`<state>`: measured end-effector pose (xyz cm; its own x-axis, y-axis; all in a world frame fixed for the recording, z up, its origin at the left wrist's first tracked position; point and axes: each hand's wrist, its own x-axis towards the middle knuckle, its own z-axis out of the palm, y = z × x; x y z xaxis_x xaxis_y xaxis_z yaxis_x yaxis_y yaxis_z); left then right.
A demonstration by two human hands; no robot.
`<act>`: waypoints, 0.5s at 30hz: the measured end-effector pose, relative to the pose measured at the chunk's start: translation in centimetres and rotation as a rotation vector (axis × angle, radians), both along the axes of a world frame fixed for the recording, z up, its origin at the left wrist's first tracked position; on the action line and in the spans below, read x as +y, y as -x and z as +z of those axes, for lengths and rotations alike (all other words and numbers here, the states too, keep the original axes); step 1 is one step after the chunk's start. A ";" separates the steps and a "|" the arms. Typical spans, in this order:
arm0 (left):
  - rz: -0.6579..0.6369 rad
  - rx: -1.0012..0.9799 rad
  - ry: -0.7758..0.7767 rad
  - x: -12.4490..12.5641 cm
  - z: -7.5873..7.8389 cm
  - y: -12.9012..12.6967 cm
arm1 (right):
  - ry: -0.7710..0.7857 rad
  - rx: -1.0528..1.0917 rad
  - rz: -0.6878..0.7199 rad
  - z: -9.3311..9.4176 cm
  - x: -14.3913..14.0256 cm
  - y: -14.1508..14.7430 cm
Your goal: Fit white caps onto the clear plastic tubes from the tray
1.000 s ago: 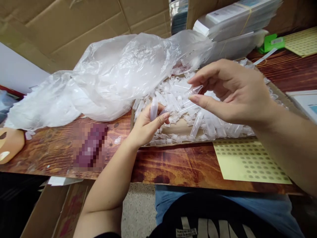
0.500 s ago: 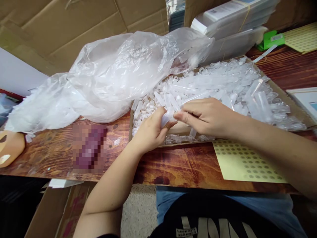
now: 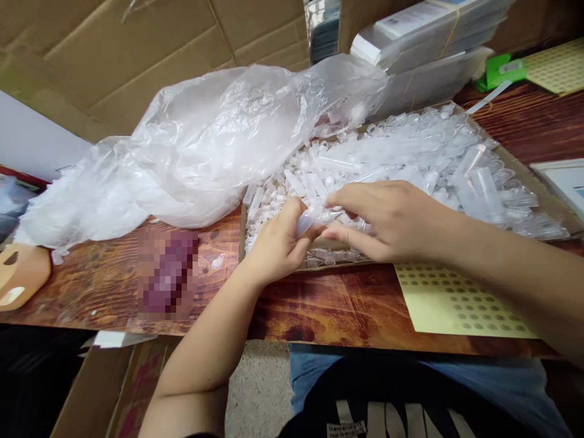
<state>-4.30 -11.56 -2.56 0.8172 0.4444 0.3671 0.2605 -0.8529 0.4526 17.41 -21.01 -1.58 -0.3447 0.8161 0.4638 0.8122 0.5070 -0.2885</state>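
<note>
My left hand [image 3: 278,243] is closed around a small translucent plastic tube [image 3: 303,224], held at a tilt above the near-left part of a shallow cardboard tray [image 3: 242,234]. A narrow pointed nozzle [image 3: 332,216] sticks out of the tube's right end. My right hand [image 3: 387,222] is just right of this nozzle, its thumb and fingers apart on either side of the tip; nothing shows gripped in them. Loose clear tubes and small parts [image 3: 392,152] fill much of the tray. My left fingers hide part of the held tube.
A crumpled clear plastic bag [image 3: 196,134] lies behind and left of the tray. A yellow sticker sheet [image 3: 438,304] sits under my right forearm. Banded stacks of cards [image 3: 424,36] stand at the back. A blurred purple object [image 3: 171,271] and an orange piece [image 3: 22,277] lie left.
My right thumb and fingers were pinched at the tube's end; now they have spread apart, and the pointed nozzle shows between them. My left hand keeps its hold on the tube.
</note>
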 end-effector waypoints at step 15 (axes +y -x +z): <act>0.043 -0.106 -0.399 -0.6 -0.9 -0.6 | -0.100 0.001 -0.040 -0.9 -0.2 1.3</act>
<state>-3.75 -12.15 -3.50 0.7495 0.2832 0.5983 0.2695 -0.9561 0.1150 16.14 -21.25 -2.51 -0.3121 0.7787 0.5443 0.8320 0.5006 -0.2391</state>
